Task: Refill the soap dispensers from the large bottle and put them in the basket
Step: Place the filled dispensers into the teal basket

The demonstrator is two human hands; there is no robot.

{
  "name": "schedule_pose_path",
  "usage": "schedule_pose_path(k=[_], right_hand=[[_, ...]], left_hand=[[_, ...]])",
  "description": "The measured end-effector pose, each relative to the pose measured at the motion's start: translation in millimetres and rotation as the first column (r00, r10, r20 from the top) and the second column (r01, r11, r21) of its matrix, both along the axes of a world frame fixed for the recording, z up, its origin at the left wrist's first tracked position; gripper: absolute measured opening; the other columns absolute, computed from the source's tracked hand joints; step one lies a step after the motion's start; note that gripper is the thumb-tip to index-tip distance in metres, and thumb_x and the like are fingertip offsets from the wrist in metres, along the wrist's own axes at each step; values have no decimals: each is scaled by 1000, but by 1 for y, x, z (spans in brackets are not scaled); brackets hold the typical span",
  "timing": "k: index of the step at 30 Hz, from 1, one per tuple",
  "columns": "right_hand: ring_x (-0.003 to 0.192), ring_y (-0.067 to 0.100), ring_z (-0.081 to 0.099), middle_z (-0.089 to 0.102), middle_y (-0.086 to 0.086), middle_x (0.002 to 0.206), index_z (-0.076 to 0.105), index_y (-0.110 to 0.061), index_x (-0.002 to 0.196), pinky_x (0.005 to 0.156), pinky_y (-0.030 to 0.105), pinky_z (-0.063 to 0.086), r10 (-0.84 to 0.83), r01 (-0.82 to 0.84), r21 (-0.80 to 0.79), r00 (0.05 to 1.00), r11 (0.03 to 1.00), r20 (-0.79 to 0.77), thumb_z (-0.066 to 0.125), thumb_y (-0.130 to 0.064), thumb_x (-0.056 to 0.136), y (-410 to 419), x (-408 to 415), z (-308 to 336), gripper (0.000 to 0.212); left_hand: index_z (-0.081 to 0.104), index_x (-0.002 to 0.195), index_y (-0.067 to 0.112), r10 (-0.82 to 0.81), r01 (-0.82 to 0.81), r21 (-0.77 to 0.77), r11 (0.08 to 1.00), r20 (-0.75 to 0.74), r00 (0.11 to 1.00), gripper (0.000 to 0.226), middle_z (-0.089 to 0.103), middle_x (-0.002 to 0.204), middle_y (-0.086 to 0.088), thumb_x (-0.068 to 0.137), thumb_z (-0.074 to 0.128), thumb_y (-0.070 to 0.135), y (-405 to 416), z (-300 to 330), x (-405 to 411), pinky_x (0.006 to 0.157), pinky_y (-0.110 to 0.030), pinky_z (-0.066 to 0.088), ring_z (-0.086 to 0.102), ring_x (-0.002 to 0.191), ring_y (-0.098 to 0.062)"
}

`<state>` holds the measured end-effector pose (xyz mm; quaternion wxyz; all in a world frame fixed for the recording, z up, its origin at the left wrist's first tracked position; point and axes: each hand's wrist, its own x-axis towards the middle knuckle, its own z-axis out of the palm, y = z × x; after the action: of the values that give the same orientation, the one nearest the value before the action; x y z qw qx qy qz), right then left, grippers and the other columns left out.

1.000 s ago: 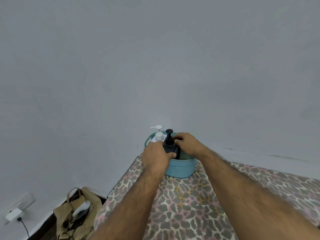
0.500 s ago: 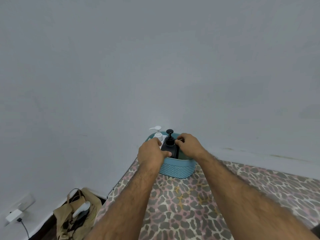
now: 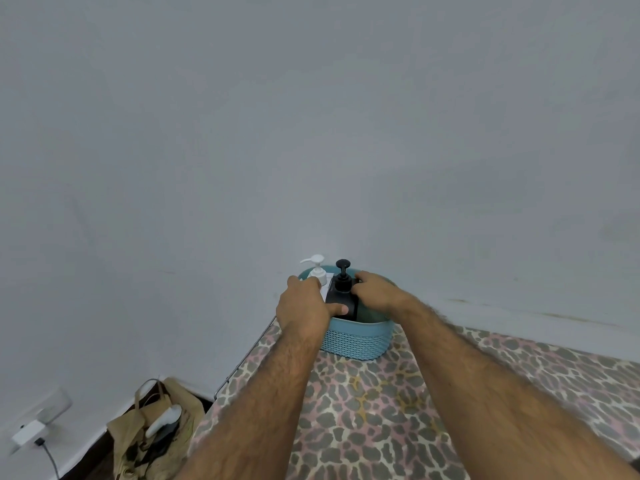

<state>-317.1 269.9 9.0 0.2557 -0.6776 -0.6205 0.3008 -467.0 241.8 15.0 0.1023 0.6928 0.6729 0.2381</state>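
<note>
A blue woven basket stands at the far left corner of the leopard-print surface, against the wall. Inside it a black pump dispenser stands upright, with a white pump dispenser just to its left. My left hand grips the black dispenser's left side, thumb across its front. My right hand holds its right shoulder from the other side. The dispensers' lower bodies are hidden by my hands and the basket wall. No large bottle is in view.
A plain grey wall rises right behind the basket. The surface's left edge drops to the floor, where a tan bag with a white item lies. A wall socket with a white plug sits at the lower left.
Both hands have stayed around the black dispenser in the basket. The basket and my hands sit slightly lower and closer in the picture as my head shifted.
</note>
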Motion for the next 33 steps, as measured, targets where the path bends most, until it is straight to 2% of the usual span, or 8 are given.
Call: schedule_pose_path(k=[4,6,13,19,25,28,30,33], right_hand=[[107,20,57,60,4,123,51,-15,131,96,39,48,-7,8,7,996,1000,-84,55,-22,88,-1,4,0,44],[110,22,58,60,4,123,51,-17,132,101,44,46,-1,3,20,996,1000,-91,58,-25,85,0,6,-2,48],[114,21,56,58,5,131,47,-16,138,104,41,44,10,-4,58,995,998,-99,59,-24,92,-9,4,2,47],[98,15,48,58,7,130,47,-12,138,80,23,33,32,-37,93,998,995,53,46,-23,102,-15,-2,5,38],[93,17,52,63,8,121,56,-11,127,77,27,38,23,-38,98,989,994,143,45,-25,102,-11,-4,5,31],[97,23,59,67,9,115,63,-10,118,87,35,48,-31,1,157,982,988,188,51,-25,98,-14,-6,5,27],[101,26,61,68,9,113,67,-11,115,91,39,49,-71,26,206,974,978,213,54,-23,96,-20,-7,7,25],[105,24,61,68,7,116,68,-14,116,90,36,49,-95,38,243,969,969,228,52,-18,96,-33,-7,15,25]], left_hand=[[59,129,23,-10,10,21,1000,4,1000,72,51,123,-2,69,80,57,0,-1,-2,78,-31,46,60,106,-21],[59,129,22,-19,19,28,999,8,1000,72,52,123,-2,70,80,56,0,-1,-3,78,-30,46,60,106,-21],[63,124,21,-42,45,53,998,-49,998,63,51,118,-2,74,75,58,-1,-3,-4,73,-27,41,58,102,-19],[65,120,21,-35,41,73,997,-94,995,57,53,117,-2,77,72,59,3,-3,-2,72,-28,41,59,99,-20],[64,114,19,-30,39,79,996,-112,993,53,52,119,-2,80,70,58,3,-8,1,70,-29,40,58,99,-21],[63,113,18,-22,33,89,996,-126,992,52,52,120,-4,81,68,58,0,-9,2,70,-29,40,58,101,-21],[62,116,18,-21,34,99,995,-125,992,52,52,121,-4,83,67,58,-3,-12,3,74,-31,45,57,103,-22],[58,124,21,-7,27,157,987,-126,992,56,54,124,-5,85,61,61,-10,-13,2,86,-36,50,53,111,-23]])
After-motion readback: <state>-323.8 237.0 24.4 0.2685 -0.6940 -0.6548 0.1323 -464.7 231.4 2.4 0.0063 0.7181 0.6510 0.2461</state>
